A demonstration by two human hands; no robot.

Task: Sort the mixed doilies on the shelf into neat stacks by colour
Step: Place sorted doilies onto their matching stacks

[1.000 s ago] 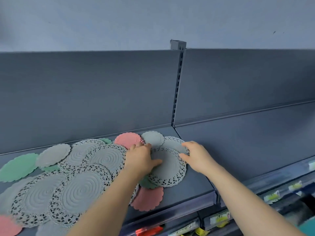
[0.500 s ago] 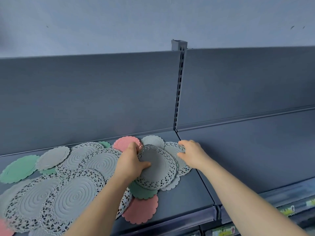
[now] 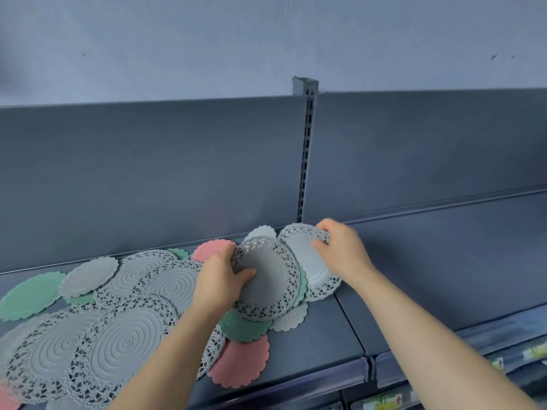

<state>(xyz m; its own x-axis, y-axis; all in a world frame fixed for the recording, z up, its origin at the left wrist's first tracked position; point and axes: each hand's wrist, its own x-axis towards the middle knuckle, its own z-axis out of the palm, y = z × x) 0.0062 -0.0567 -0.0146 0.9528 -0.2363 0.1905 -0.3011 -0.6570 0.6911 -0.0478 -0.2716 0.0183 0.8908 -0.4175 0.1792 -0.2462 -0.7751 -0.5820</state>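
Observation:
Mixed doilies lie overlapped on the dark grey shelf (image 3: 325, 347). My left hand (image 3: 220, 278) grips the left rim of a large grey lace doily (image 3: 268, 284) and tilts it up off the pile. My right hand (image 3: 340, 251) pinches the far rim of a paler grey lace doily (image 3: 307, 258), lifted behind the first. Under them lie a green doily (image 3: 242, 328), a pink doily (image 3: 242, 362) and a small grey one (image 3: 288, 319). Another pink doily (image 3: 208, 250) shows behind my left hand. Several large grey lace doilies (image 3: 124, 347) cover the left; a green one (image 3: 29, 294) lies at the far left.
A slotted upright post (image 3: 305, 161) divides the shelf's back panel. To its right is a bare shelf section (image 3: 444, 261). A lower shelf edge with price labels (image 3: 381, 402) shows at the bottom right. A pale wall rises above.
Both hands have raised their doilies: the left one has tipped the large grey lace doily up further, and the right one has lifted the paler lace doily off the shelf.

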